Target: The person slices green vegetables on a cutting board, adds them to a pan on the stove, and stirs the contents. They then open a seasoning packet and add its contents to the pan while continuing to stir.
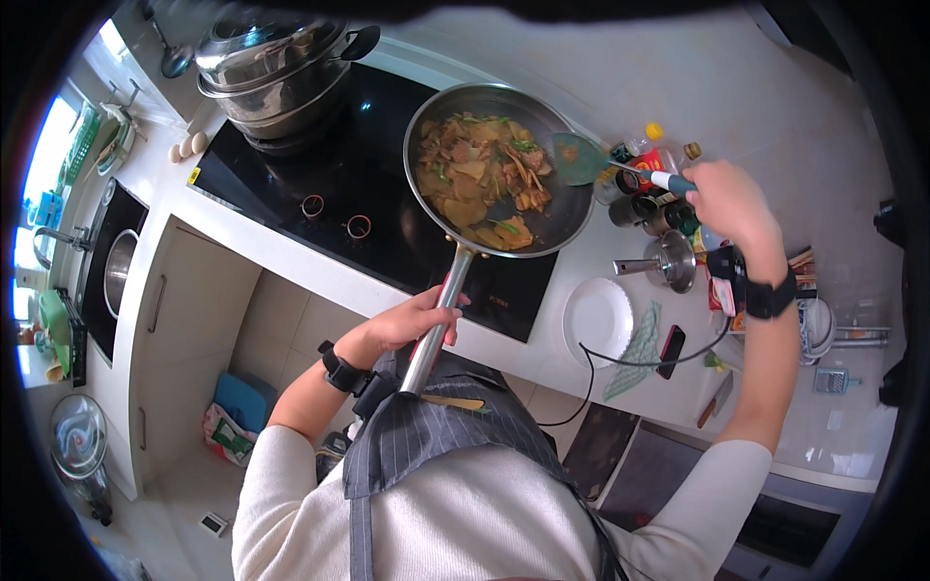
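Note:
My left hand (418,319) is wrapped around the long metal handle (450,290) of a frying pan. The pan (501,247) lies over the right part of the black cooktop, tilted or level I cannot tell. Sliced food with green pieces, perhaps potato and meat, (468,178) covers much of its left and middle. In my right hand (730,200) is the grip of a spatula (581,160). Its green, see-through blade is over the pan's right rim, with a bit of food stuck on it. Both wrists wear black straps with devices.
A lidded steel steamer pot (280,80) stands at the cooktop's (392,225) back left, near several eggs (187,147). Right of the pan are seasoning bottles (650,163), a small saucepan (670,261), a white plate (599,319), a green cloth (636,352), a phone (670,351) and a knife (715,401). A black cable (654,362) hangs from my right wrist.

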Demonstrator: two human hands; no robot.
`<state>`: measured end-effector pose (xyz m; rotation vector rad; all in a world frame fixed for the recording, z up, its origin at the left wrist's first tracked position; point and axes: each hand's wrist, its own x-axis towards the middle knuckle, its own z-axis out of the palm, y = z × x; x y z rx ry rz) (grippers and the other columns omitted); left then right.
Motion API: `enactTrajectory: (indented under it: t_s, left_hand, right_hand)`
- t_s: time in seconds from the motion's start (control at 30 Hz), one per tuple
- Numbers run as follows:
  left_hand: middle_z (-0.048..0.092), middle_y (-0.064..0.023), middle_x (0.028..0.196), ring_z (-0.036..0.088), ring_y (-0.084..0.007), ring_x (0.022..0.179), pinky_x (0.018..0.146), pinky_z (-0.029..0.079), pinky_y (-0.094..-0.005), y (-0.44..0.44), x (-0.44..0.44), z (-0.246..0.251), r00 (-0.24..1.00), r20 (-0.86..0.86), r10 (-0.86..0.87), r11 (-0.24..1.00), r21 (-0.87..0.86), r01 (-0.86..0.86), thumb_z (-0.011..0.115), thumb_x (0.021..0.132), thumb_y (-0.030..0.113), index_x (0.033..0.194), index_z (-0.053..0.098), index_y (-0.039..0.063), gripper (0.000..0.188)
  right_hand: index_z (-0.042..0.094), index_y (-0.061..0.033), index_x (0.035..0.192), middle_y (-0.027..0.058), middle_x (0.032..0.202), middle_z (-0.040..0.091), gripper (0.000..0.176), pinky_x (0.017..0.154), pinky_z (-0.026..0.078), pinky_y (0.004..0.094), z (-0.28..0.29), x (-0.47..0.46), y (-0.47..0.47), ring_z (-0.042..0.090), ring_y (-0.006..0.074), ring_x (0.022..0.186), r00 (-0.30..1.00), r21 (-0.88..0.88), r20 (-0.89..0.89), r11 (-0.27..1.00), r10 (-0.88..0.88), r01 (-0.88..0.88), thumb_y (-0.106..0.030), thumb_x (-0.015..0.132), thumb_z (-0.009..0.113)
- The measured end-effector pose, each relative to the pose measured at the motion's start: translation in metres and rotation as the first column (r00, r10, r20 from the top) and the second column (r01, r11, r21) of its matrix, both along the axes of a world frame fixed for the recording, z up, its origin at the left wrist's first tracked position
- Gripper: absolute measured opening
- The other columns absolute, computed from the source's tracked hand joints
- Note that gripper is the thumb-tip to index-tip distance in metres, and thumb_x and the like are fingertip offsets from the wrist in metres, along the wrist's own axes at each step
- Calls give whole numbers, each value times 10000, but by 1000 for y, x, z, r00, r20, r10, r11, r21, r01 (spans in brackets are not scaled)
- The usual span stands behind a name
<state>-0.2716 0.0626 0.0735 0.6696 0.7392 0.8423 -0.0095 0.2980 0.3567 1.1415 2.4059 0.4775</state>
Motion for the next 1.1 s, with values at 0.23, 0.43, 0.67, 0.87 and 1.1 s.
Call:
enactTrajectory:
  t_s: [0.23,0.43,0.67,0.87,1.1]
  left_hand:
    - [607,-45,735,597,-119,732,746,488,-266,0,-1,5,999,-25,-22,1000,-15,22,520,956,203,1290,374,-25,431]
    - [616,-42,757,602,-107,735,701,506,-255,1,-2,3,999,18,-51,998,-43,52,547,943,237,1312,353,-5,482]
    - [627,-38,754,601,-114,748,728,492,-253,3,-3,-1,998,2,-59,998,-9,59,555,941,249,1315,354,-23,505]
    - [629,-54,746,596,-127,750,759,472,-262,2,-2,-2,1000,-6,-22,999,23,22,555,938,243,1278,404,-26,459]
    - [620,-53,739,595,-130,748,762,472,-267,2,-1,0,1000,-19,-14,1000,15,14,553,939,237,1278,405,-24,453]
  right_hand:
    - [610,31,1006,123,723,681,186,351,363,220,-59,7,122,481,86,392,655,-764,4,421,-756,490,-122,938,529]
    - [650,-20,1109,28,709,647,246,425,365,194,-164,23,123,466,44,453,651,-883,-333,469,-682,39,-185,929,616]
    - [608,-91,1199,111,772,648,398,636,488,404,-125,45,70,639,293,734,795,-155,-566,920,217,-361,-93,807,676]
    - [657,-131,1133,23,832,620,403,631,485,385,-76,47,-8,594,232,738,864,101,-260,902,431,-420,-36,743,621]
    - [685,-138,1076,13,773,579,389,656,469,349,-4,48,-67,579,208,755,818,203,-160,829,553,-521,-49,703,622]
